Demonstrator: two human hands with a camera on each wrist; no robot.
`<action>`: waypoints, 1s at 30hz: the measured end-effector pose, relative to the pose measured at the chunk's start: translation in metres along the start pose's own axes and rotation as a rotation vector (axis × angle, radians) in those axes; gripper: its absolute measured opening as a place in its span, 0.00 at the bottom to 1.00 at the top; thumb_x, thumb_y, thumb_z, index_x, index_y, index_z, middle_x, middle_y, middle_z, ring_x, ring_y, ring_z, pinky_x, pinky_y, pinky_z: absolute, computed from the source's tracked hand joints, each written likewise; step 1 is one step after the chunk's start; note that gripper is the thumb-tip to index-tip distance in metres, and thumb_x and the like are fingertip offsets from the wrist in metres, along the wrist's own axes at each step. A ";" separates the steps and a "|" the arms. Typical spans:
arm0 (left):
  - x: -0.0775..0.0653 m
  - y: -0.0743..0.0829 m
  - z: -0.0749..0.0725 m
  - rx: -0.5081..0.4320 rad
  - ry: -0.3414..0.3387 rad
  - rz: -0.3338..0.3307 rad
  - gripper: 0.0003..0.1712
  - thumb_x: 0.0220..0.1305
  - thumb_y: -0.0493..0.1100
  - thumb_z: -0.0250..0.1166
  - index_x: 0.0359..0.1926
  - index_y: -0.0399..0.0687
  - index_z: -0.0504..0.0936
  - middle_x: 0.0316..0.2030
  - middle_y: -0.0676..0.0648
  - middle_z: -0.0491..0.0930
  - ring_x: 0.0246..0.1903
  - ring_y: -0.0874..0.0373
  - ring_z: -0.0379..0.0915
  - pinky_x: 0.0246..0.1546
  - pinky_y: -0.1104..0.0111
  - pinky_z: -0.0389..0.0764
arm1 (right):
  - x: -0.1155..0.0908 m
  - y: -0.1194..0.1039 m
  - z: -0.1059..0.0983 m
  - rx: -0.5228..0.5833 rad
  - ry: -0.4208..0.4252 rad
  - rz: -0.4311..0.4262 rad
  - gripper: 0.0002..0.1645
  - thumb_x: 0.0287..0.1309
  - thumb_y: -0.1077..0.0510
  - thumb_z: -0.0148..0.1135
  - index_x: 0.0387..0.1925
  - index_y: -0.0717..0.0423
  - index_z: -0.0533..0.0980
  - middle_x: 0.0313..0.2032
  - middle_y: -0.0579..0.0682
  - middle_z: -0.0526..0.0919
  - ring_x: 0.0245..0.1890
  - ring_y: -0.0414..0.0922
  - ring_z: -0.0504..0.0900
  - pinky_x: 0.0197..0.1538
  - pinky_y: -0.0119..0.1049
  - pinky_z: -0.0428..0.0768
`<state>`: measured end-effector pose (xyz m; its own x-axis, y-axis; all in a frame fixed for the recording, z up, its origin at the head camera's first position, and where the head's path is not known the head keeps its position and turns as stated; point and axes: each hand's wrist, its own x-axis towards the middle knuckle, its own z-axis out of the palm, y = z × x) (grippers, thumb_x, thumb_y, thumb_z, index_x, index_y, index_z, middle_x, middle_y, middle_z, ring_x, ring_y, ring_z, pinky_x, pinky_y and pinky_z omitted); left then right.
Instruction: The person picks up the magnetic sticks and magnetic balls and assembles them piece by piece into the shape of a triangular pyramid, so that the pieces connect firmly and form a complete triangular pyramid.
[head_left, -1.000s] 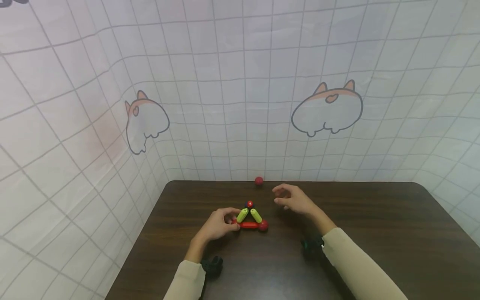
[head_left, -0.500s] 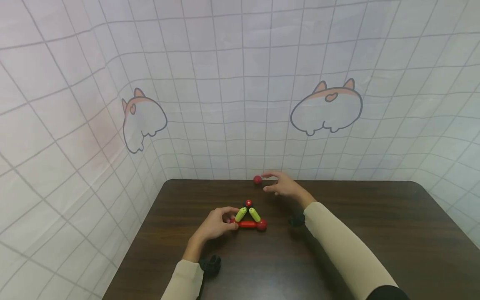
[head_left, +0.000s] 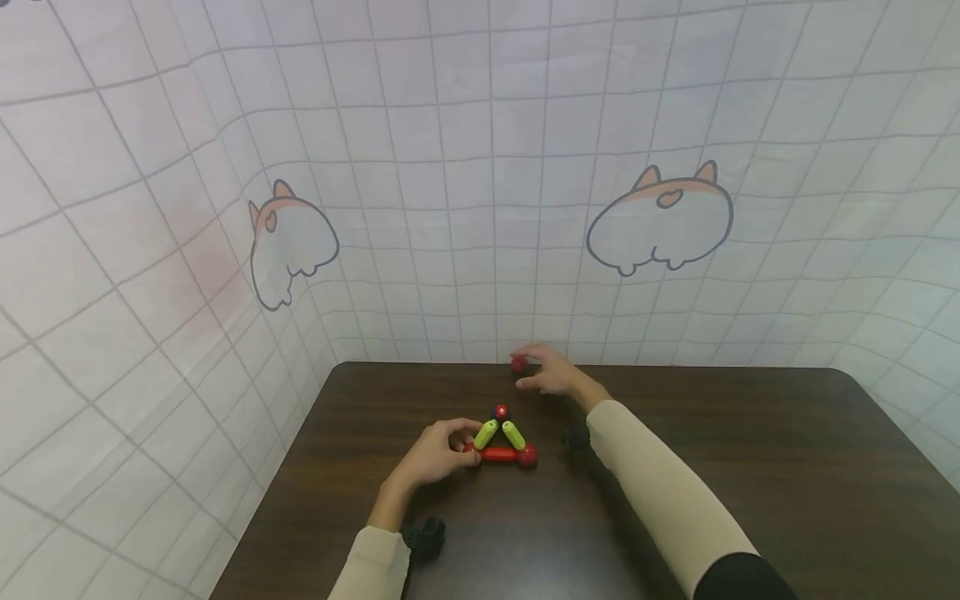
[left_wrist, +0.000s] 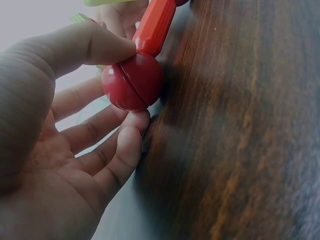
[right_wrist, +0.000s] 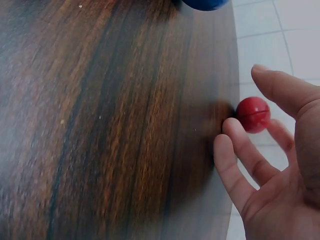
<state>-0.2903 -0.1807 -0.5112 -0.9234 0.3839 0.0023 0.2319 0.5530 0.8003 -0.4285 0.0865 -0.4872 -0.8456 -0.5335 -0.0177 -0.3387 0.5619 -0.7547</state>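
Observation:
My left hand (head_left: 435, 451) holds a glossy red ball (left_wrist: 134, 82) at the near left corner of a small triangle built from rods and balls. In the left wrist view the thumb presses on this ball and fingers support it from below. A red rod (head_left: 498, 454) runs from it to another red ball (head_left: 527, 454). Two yellow-green rods (head_left: 513, 435) lean toward a dark ball with a red centre (head_left: 501, 412). By the table's far edge, my right hand (head_left: 553, 374) spreads round a loose red ball (right_wrist: 254, 115), its thumb apart from the ball.
The dark wood-grain table (head_left: 675, 467) meets a white grid-patterned curtain (head_left: 465, 208) with cartoon drawings along its back edge. Part of a blue ball (right_wrist: 206, 3) shows at the top of the right wrist view. A dark wrist device (head_left: 425, 537) sits by the left sleeve.
My right hand has moved left and away from me to the loose red ball, its fingers now round it. The left hand stays at the triangle's corner.

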 end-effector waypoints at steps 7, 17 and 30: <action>-0.001 0.002 0.001 -0.007 0.001 -0.006 0.25 0.62 0.42 0.72 0.60 0.49 0.82 0.39 0.51 0.81 0.37 0.59 0.75 0.33 0.68 0.76 | 0.003 0.001 0.004 -0.045 0.009 0.030 0.33 0.66 0.59 0.67 0.71 0.57 0.70 0.70 0.64 0.65 0.61 0.62 0.75 0.40 0.41 0.86; -0.002 0.003 0.000 0.003 0.006 0.003 0.25 0.62 0.41 0.72 0.61 0.48 0.82 0.39 0.50 0.81 0.36 0.59 0.75 0.33 0.69 0.76 | -0.003 0.014 0.004 -0.018 -0.009 0.096 0.24 0.65 0.65 0.65 0.62 0.55 0.77 0.65 0.64 0.72 0.27 0.44 0.78 0.29 0.33 0.81; -0.001 0.001 0.002 0.017 0.018 0.012 0.25 0.61 0.40 0.73 0.60 0.46 0.82 0.38 0.48 0.81 0.35 0.59 0.74 0.33 0.69 0.74 | -0.045 0.023 -0.004 0.123 0.002 0.099 0.24 0.64 0.64 0.66 0.62 0.57 0.77 0.65 0.69 0.70 0.31 0.45 0.83 0.27 0.36 0.83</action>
<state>-0.2889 -0.1791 -0.5111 -0.9260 0.3769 0.0225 0.2477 0.5614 0.7896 -0.3997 0.1258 -0.5012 -0.8735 -0.4775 -0.0947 -0.2006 0.5303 -0.8237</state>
